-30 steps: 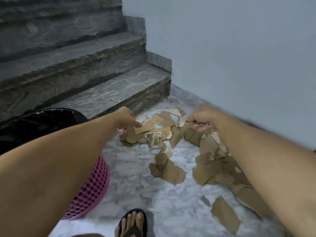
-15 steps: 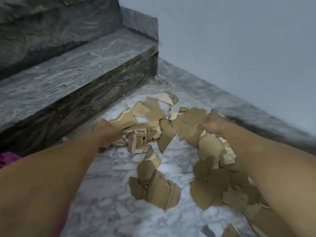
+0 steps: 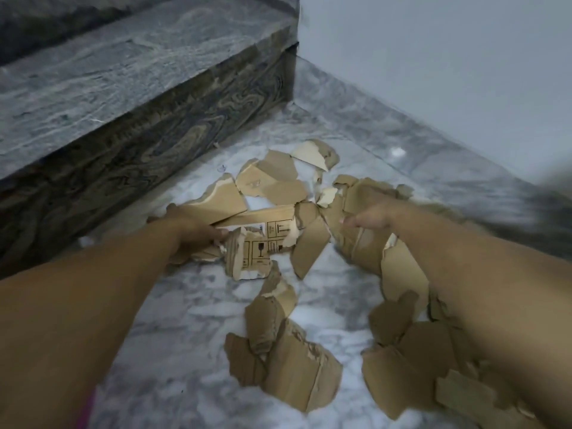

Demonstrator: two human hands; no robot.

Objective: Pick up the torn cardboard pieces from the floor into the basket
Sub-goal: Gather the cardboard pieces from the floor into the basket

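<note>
We had both arms stretched down to the cardboard [image 3: 272, 239] scattered over the marble floor [image 3: 185, 305] at the foot of the step [image 3: 123, 88]. Our left hand [image 3: 188, 230] lay at the left edge of the heap, its fingers curled around the end of a long strip [image 3: 257, 216], with the printed piece [image 3: 263, 249] just beside them. Our right hand [image 3: 374, 216] rested on the pieces at the right of the heap; its thumb pointed inward, and blur kept us from telling whether its fingers were together or apart. More pieces [image 3: 294, 366] lay nearer us, well apart from both hands. The basket was almost out of sight, only a pink sliver [image 3: 86, 410] at the lower left edge.

To do this step well, we judged it best to draw both hands toward each other, herding the loose scraps into one stack before lifting. The pieces were light, flat and overlapping, so a squeeze from both sides should have carried more than a one-handed pinch. The small white-edged scraps [image 3: 328, 196] between the hands would likely slip out unless trapped under larger sheets.
</note>
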